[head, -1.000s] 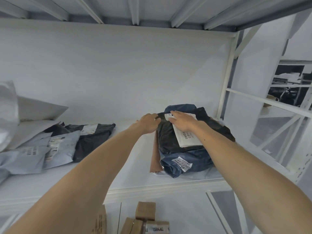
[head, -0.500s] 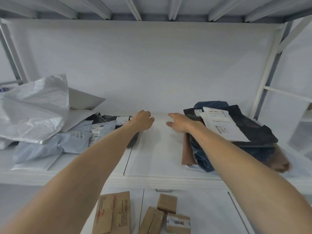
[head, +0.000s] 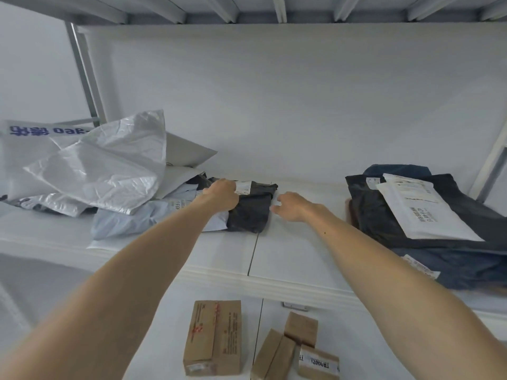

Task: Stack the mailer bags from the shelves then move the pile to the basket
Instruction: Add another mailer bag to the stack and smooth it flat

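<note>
The white shelf (head: 288,256) carries the dark grey mailer bag (head: 252,212) near its middle. Left of that bag sprawls a loose heap of silver-white mailer bags (head: 104,171). Well to the bag's right sits the stacked pile of dark mailer bags (head: 384,215), topped by a white padded mailer (head: 419,209). A pale blue mailer (head: 137,218) lies partly under the bag's left edge. Below the bag, on a lower level, lie cardboard boxes (head: 214,335). The left hand (head: 220,197) rests on the bag's left end, fingers curled over and hidden, so I cannot tell whether it pinches. The right hand (head: 292,205) hovers just beside the bag's right edge, fingers loosely bent, holding nothing.
</note>
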